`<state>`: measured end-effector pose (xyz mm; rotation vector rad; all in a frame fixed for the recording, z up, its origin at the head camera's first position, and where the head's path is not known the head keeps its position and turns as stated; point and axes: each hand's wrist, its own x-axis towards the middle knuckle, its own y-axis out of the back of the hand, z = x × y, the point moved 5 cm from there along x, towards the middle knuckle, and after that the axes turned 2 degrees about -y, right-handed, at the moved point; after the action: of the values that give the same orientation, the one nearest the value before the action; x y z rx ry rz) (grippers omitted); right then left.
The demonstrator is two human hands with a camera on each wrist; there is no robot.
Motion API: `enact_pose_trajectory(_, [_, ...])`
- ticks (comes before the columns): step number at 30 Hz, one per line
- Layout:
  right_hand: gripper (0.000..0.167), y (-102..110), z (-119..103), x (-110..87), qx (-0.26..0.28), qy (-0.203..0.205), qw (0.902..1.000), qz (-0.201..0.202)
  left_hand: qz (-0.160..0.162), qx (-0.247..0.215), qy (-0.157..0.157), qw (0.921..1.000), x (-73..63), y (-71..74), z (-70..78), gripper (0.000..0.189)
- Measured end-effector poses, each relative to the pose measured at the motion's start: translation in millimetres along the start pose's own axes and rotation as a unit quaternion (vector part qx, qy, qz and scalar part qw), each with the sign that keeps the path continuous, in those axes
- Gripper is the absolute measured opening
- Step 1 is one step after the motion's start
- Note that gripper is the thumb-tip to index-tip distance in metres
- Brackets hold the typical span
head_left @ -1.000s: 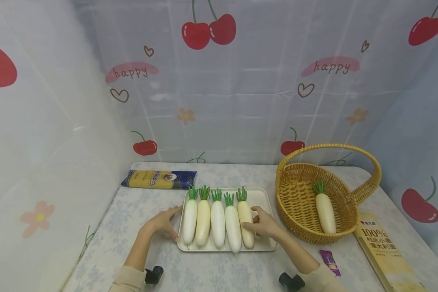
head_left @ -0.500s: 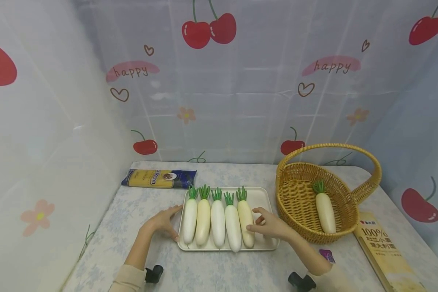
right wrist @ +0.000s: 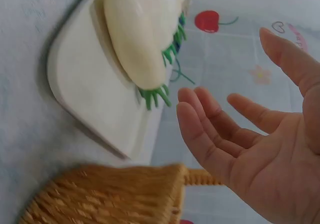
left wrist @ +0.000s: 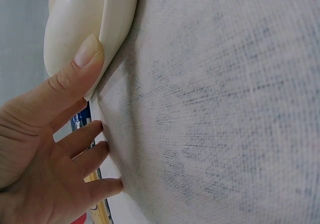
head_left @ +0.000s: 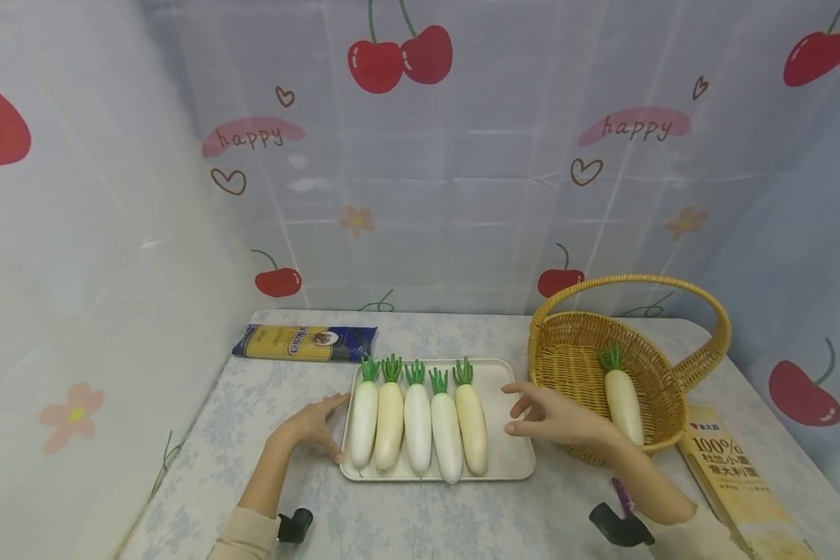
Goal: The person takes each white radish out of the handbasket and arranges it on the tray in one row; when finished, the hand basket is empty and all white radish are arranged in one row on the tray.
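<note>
Several white radishes with green tops lie side by side on a white tray [head_left: 507,455], filling its left and middle; the rightmost radish [head_left: 471,432] is cream-coloured. My left hand [head_left: 311,426] is at the tray's left side. In the left wrist view its thumb [left wrist: 89,54] touches the rim while the other fingers are spread near the cloth. My right hand [head_left: 563,416] hovers over the tray's right end, apart from the radishes, its fingers loosely bent and holding nothing. Another radish [head_left: 624,408] lies inside the wicker basket [head_left: 567,373], partly behind the right forearm.
A blue and yellow pasta packet [head_left: 301,343] lies behind the tray at left. At right, a yellow pasta package [head_left: 735,482] stretches beside the basket. A small purple packet [head_left: 623,496] is mostly hidden by the right arm. Printed curtains enclose the table.
My right hand has come off the rightmost radish and moved right, toward the basket. The radishes and tray stay in place, and my left hand has not moved.
</note>
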<state>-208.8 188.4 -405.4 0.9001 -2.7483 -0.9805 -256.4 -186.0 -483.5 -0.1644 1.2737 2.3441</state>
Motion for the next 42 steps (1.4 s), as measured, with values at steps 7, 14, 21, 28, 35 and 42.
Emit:
enact_pose_trajectory(7, [0.055,39.8,-6.5,-12.1,-0.047,0.024,0.9976,0.046,0.001,-0.008,-0.004,1.0000,0.0,0.3,-0.2,0.110])
enact_pose_trajectory(14, [0.060,78.3,4.9,-20.6,-0.067,-0.021,0.9938,0.086,0.006,-0.017,-0.003,0.9998,-1.9,0.6,0.1,0.108])
enact_pose_trajectory(21, [0.065,105.5,28.2,-27.4,-0.098,-0.081,0.9839,0.126,0.004,-0.013,0.000,0.9999,0.2,0.3,-0.2,0.108])
enact_pose_trajectory(28, [0.074,119.8,48.1,-27.7,-0.153,-0.113,0.9722,0.137,0.005,-0.015,0.000,0.9999,-0.4,-0.2,-0.9,0.109])
enact_pose_trajectory(35, [0.084,124.1,62.8,-24.5,-0.146,-0.137,0.9732,0.113,0.006,-0.015,-0.001,0.9999,-1.6,-0.4,0.1,0.109])
enact_pose_trajectory(42, [0.090,126.4,76.4,-23.3,-0.145,-0.171,0.9700,0.093,0.007,-0.018,-0.003,0.9998,-0.9,0.0,-0.3,0.108])
